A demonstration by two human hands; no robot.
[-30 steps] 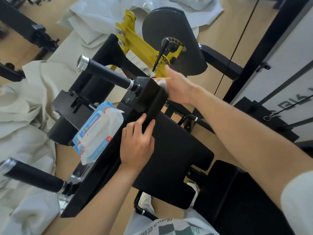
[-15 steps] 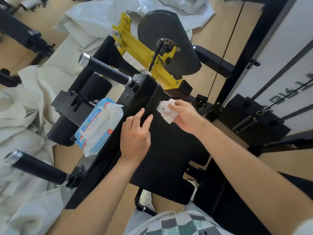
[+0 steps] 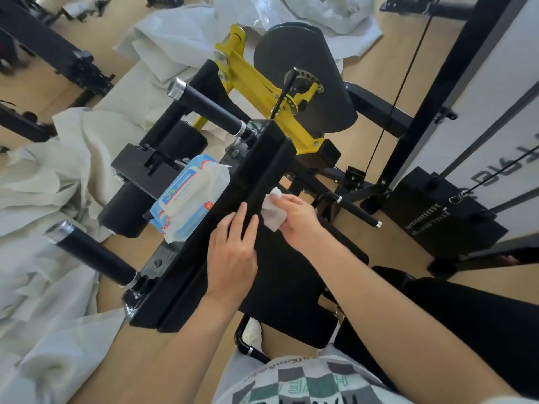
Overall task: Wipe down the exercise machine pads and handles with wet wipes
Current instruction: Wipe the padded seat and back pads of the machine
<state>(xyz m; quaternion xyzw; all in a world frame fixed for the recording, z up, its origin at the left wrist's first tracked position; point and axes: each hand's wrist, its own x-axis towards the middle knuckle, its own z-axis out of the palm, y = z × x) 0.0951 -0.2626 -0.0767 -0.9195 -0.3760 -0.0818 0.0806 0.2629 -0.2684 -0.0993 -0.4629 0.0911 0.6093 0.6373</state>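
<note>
Wet wipe (image 3: 272, 213) sits bunched in the right hand (image 3: 296, 221), whose fingers curl round it, against the black pad (image 3: 280, 287) just beyond and to the right of the left hand (image 3: 233, 252). The left hand lies flat on the pad with its fingers straight, gripping nothing.

Bunched like this, the wipe probably meets the pad over only a small patch, so strokes could leave dry streaks. Whether it presses firmly or only brushes the surface is hard to tell from this angle. The strip under the left hand may be skipped unless that hand shifts.

The wipes pack (image 3: 189, 196) is perched on the frame just left of the left hand. A sideways nudge could tip it to the floor, and its open flap may let the wipes dry out.
</note>
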